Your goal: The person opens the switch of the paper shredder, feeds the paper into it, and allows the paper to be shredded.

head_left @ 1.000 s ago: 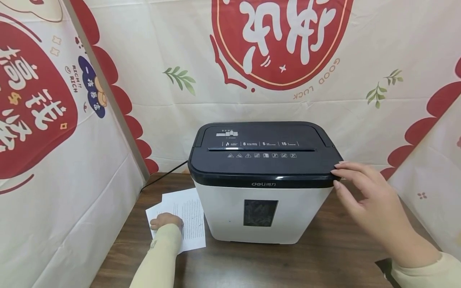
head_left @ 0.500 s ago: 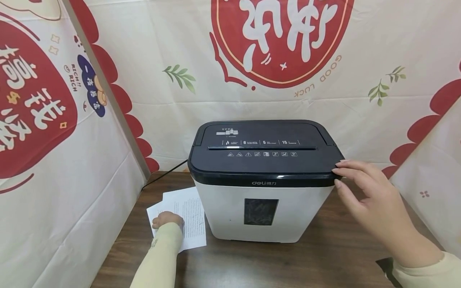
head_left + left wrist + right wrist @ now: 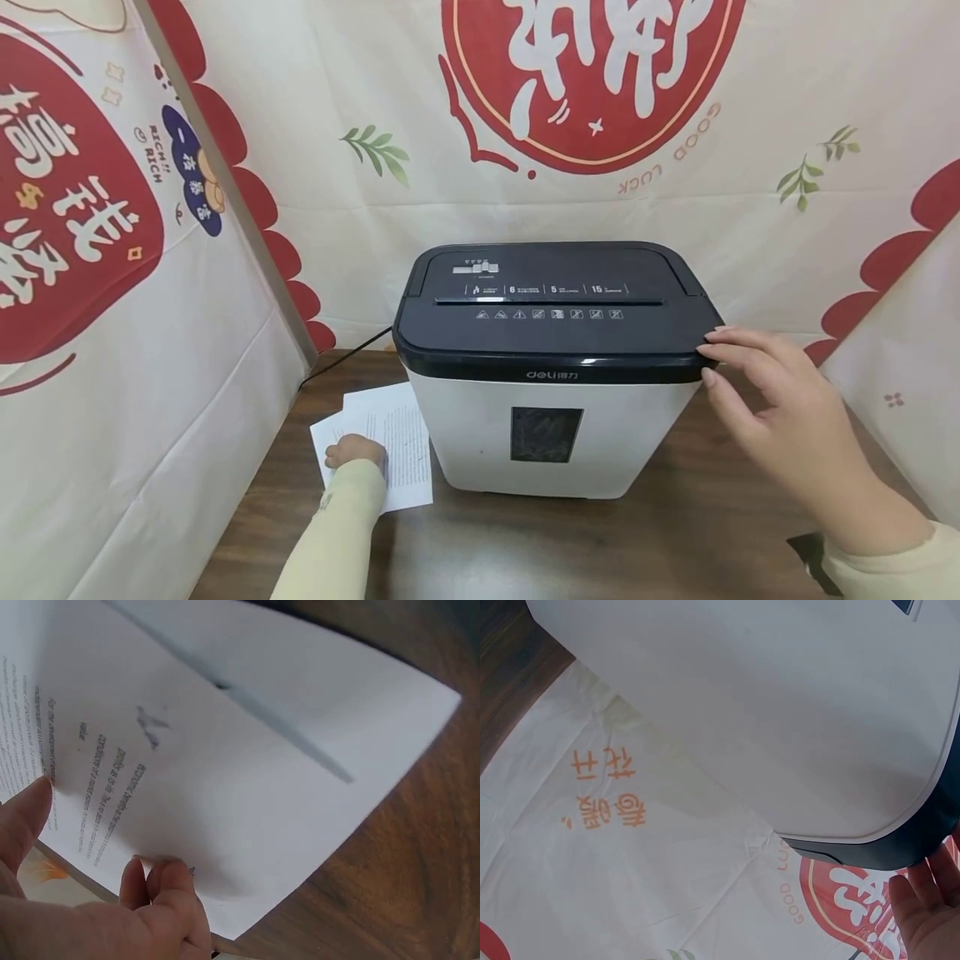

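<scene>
A paper shredder (image 3: 558, 329) with a black top and a pale body stands upright on the table. Overlapping printed sheets (image 3: 408, 442) lie flat at its left. My left hand (image 3: 356, 451) rests on these sheets; up close in the left wrist view, its fingers (image 3: 176, 889) are loosely bent over the paper, with the thumb spread apart from them. At the shredder's front right corner is my right hand (image 3: 787, 425). Its fingertips touch the black rim from above while the thumb tip lies just below, against the side.
A narrow feed slot (image 3: 547, 302) runs across the shredder's top, and a dark window (image 3: 546, 434) is set in its front. From its left side a black cord (image 3: 345, 357) leads toward the printed cloth (image 3: 360, 267) hung behind and at both sides of the wooden table (image 3: 540, 542).
The head view has shifted a little, so the shredder and sheets appear slightly higher. Both hands keep their places, the left on the paper and the right at the shredder's corner.
</scene>
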`<action>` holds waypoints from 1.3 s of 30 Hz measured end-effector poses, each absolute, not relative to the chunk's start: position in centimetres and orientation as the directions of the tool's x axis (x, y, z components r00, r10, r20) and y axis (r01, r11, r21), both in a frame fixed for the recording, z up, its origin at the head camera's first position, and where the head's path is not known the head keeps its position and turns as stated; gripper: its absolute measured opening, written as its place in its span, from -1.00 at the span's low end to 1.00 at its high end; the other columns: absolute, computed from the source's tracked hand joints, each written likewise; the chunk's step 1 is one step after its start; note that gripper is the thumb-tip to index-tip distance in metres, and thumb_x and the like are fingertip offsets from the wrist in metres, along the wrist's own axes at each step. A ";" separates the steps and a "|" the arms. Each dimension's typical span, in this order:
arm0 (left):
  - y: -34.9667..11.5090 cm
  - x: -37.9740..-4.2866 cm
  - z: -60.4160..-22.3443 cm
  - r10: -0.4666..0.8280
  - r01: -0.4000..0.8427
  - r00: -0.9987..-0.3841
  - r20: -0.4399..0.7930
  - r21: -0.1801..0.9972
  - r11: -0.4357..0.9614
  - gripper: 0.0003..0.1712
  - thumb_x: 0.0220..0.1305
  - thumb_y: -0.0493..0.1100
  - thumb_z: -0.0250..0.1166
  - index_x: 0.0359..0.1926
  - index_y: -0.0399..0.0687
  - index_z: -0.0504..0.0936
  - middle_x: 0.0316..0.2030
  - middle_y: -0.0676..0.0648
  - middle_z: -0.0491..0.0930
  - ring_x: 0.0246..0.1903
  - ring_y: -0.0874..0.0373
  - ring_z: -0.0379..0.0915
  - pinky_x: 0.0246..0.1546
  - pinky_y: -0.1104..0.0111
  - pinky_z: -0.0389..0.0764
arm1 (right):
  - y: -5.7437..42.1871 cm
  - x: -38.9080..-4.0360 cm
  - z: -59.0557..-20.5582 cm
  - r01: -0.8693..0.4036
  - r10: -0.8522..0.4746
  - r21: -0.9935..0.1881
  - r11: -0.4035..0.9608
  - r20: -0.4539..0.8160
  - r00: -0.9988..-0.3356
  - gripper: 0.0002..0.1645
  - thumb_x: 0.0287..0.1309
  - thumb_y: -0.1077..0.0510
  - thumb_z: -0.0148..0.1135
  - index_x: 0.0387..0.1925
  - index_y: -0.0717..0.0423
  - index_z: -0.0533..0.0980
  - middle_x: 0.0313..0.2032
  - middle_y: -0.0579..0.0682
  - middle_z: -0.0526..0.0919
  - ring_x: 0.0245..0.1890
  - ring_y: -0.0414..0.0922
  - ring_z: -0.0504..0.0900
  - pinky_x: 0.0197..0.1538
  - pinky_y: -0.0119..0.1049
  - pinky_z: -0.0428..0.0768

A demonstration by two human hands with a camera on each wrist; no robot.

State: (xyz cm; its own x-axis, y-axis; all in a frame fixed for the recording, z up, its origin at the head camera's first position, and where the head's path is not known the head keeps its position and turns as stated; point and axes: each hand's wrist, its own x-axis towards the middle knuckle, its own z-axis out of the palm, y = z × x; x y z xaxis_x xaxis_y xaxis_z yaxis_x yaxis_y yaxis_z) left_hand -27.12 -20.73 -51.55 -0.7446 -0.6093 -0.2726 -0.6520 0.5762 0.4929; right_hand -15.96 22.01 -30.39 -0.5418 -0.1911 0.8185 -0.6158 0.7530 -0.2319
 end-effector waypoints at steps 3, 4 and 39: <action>-20.7 -27.1 -50.9 -0.605 -0.642 -0.750 -0.265 0.508 0.574 -0.42 -0.06 -0.32 0.31 -0.03 -0.68 0.42 -0.07 -0.53 0.34 0.06 -0.35 0.25 0.07 -0.02 0.39 | 22.0 -16.1 -30.1 -0.613 -0.177 -0.238 0.754 0.824 -0.539 -0.65 0.13 0.13 0.18 -0.18 0.34 0.61 -0.10 0.16 0.61 0.11 -0.41 0.39 0.17 -0.67 0.20; -20.7 -27.2 -50.7 -0.603 -0.640 -0.753 -0.265 0.508 0.576 -0.41 -0.05 -0.32 0.30 -0.02 -0.68 0.40 -0.07 -0.54 0.33 0.06 -0.34 0.25 0.06 -0.01 0.41 | 22.0 -16.1 -30.0 -0.610 -0.173 -0.240 0.756 0.824 -0.539 -0.66 0.12 0.14 0.19 -0.17 0.34 0.61 -0.10 0.16 0.62 0.11 -0.41 0.39 0.17 -0.67 0.20; -20.7 -24.6 -50.5 -0.640 -0.714 -0.698 -0.321 0.373 0.592 -0.42 0.00 -0.23 0.34 -0.09 -0.71 0.44 -0.18 -0.53 0.39 -0.02 -0.31 0.31 -0.01 0.02 0.41 | 21.7 -15.9 -30.3 -0.582 -0.147 -0.282 0.763 0.801 -0.581 -0.69 0.07 0.23 0.21 -0.14 0.30 0.62 -0.05 0.16 0.61 0.08 -0.11 0.46 0.17 -0.68 0.17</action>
State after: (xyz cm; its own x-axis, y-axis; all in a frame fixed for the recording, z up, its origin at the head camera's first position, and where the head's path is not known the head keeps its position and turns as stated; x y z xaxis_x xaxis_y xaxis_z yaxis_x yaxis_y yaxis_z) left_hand -24.59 -20.73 -50.49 -0.6979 -0.6405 -0.3206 -0.7145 0.5916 0.3735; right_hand -15.85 21.73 -30.29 -0.5808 -0.1467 0.8007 -0.5816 0.7630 -0.2821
